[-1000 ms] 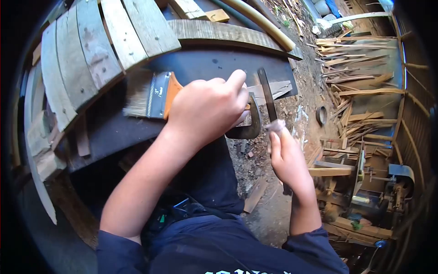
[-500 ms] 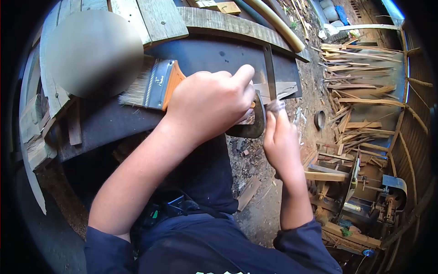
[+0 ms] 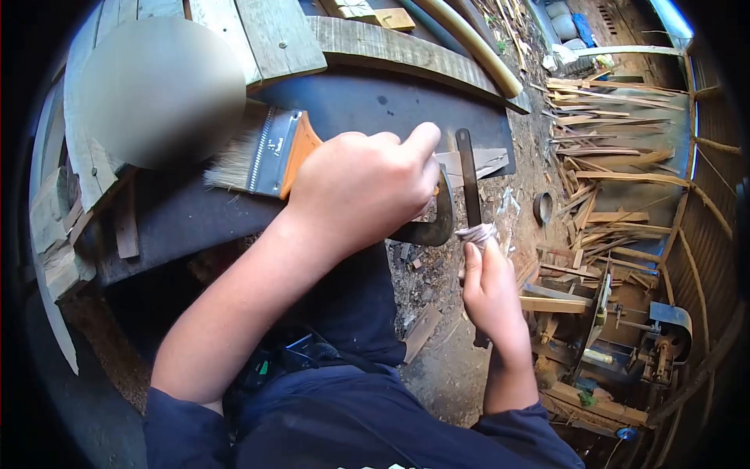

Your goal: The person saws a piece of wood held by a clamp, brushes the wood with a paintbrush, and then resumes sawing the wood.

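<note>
A wide paintbrush (image 3: 271, 154) with pale bristles, a metal ferrule and an orange handle points left over the dark tabletop. My left hand (image 3: 363, 184) is closed in a fist around its handle, which hides most of it. Below and beside that fist shows a dark curved metal piece, like a C-clamp (image 3: 445, 223), partly covered. In my right hand (image 3: 492, 289) is a long flat metal file (image 3: 470, 180) with a rounded tip, its lower end wrapped in pale cloth. The file points away from me, just right of my left fist, apart from it.
The dark tabletop (image 3: 344, 102) carries a curved plank (image 3: 414, 51) and a small wood offcut (image 3: 488, 162) near its right edge. Pale boards (image 3: 273, 39) lie at upper left. Wood strips (image 3: 617, 125) are piled on the right, with machinery (image 3: 664, 340) below them.
My right hand has drawn the file back toward my body, so its tip is now lower. My left hand and the paintbrush keep their place; the view has shifted slightly.
</note>
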`<action>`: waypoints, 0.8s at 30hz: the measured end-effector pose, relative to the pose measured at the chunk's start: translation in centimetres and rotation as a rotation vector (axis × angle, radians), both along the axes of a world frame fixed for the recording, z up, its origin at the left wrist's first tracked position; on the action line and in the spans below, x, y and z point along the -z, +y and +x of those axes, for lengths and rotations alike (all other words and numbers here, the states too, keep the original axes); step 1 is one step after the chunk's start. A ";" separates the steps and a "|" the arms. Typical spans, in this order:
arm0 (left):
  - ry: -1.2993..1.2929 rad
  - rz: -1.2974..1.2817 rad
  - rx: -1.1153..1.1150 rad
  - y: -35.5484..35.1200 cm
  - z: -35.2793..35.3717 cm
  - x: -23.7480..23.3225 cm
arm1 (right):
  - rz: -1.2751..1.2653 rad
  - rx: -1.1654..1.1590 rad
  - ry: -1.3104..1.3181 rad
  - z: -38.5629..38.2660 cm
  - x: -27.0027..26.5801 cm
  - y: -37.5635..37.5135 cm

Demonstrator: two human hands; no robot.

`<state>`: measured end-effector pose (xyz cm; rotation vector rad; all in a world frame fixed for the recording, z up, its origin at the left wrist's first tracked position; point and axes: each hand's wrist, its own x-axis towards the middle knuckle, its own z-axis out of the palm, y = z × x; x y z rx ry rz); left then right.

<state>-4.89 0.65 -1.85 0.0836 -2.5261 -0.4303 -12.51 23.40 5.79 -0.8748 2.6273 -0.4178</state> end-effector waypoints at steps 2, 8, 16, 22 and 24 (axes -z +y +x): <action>-0.001 0.006 -0.005 -0.2 0.0 -0.2 | -0.061 -0.097 0.084 -1.2 0.9 -1.6; 0.003 0.028 0.013 -0.2 0.3 -0.6 | -0.095 -0.033 0.101 -0.9 3.1 -0.8; 0.006 0.046 0.035 0.1 0.0 -0.3 | -0.136 -0.101 0.191 -2.7 3.4 -2.9; 0.014 0.026 0.015 -0.2 0.3 -0.8 | -0.185 -0.077 0.126 -0.7 3.7 -0.9; -0.009 0.026 -0.013 0.1 0.1 -1.3 | -0.211 -0.118 0.161 -2.8 4.0 -2.8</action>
